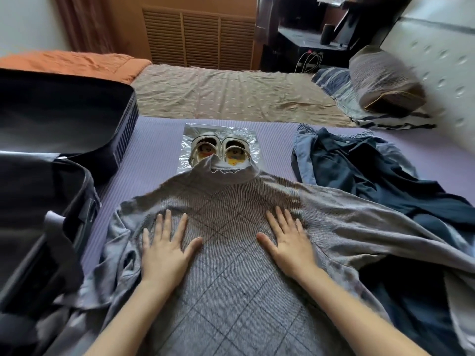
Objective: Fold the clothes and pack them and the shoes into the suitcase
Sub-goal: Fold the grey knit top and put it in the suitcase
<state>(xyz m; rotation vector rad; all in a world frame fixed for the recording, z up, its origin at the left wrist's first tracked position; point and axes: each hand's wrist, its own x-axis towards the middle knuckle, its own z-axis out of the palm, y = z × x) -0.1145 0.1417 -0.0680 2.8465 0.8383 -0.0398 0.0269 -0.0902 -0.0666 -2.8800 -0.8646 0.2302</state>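
Trouble sits at the collar: we press our left hand (165, 249) and right hand (288, 242) flat, fingers spread, on the grey sweater (231, 299), whose neck overlaps the shoes (221, 150) — folding could drag them, or snag the dark clothes (359, 170) under its right sleeve; the open suitcase (84, 196) waits left of it

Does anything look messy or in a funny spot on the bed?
Yes. The collar of the grey sweater lies over the near end of the little shoes, hiding part of them. Its sleeve drapes across the dark blue clothes, which lie crumpled and unfolded on the right.
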